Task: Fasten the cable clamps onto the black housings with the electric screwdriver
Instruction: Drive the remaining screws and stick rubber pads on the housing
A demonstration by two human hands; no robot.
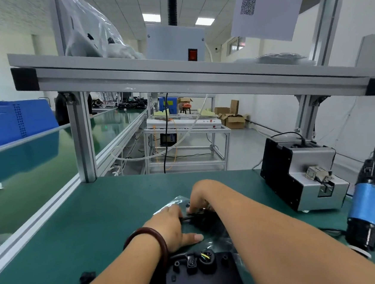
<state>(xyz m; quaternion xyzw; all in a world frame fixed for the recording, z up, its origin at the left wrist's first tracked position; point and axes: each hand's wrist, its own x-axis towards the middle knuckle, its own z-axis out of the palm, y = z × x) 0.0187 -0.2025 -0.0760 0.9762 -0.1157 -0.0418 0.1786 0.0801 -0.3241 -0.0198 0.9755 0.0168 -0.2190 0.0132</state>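
- Our right hand (198, 200) pinches at the clamps (207, 221) in the bag (177, 201), lower centre. Our left hand (172, 226) lays its thumb on the bag; its fingers are hidden, so we cannot tell its grip.
- The housing (203, 275) lies at the bottom edge; the screwdriver (366, 204) hangs at right.
- Tangled clamps may drag out together, or the slick bag may slide.
- The green surface (98, 216) carries a feeder (308, 172), with a shelf (176, 75) above and blue crates (12, 119) at left.
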